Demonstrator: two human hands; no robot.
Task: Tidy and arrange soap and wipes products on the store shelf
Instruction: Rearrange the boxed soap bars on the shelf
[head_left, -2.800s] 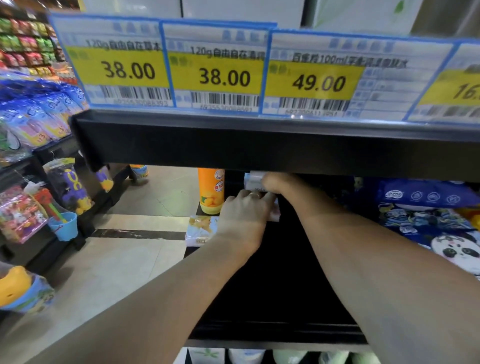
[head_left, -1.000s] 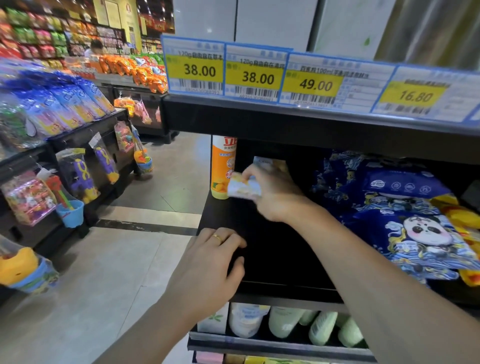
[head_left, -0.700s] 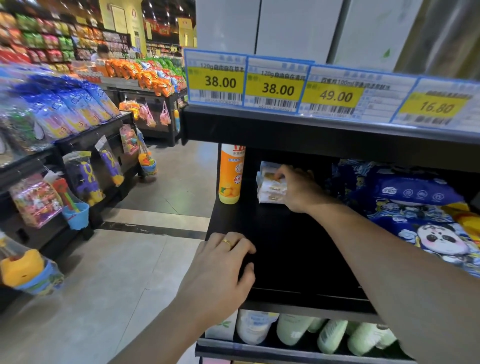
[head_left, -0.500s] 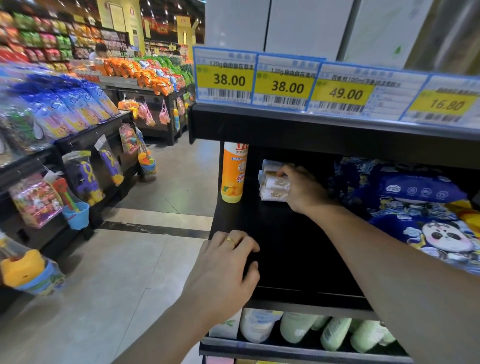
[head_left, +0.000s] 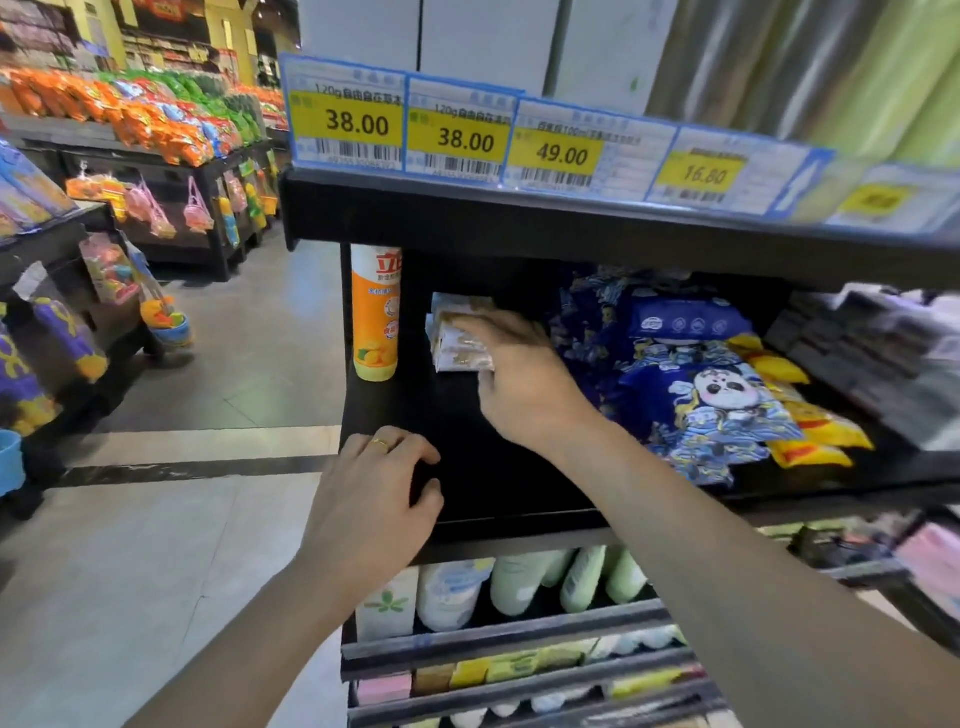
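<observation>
now right hand (head_left: 524, 384) squaring soap packs (head_left: 460, 340), fingers seemingly flat; left hand (head_left: 374, 499) relaxed on shelf (head_left: 498, 488) edge; next nudge stack flush.

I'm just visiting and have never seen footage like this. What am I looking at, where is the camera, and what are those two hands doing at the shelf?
There is no machine here: a person is tidying a shop shelf, and the single camera sits on their head, looking forward and down, so you see only their arms. The right hand reaches into the black shelf and rests on a small stack of pale soap packs; whether it grips them is hard to tell. The left hand lies on the shelf's front corner, fingers relaxed, holding nothing. Left of the stack stands an orange bottle; right of it lie blue panda wipes packs. Yellow price tags line the shelf above.
</observation>
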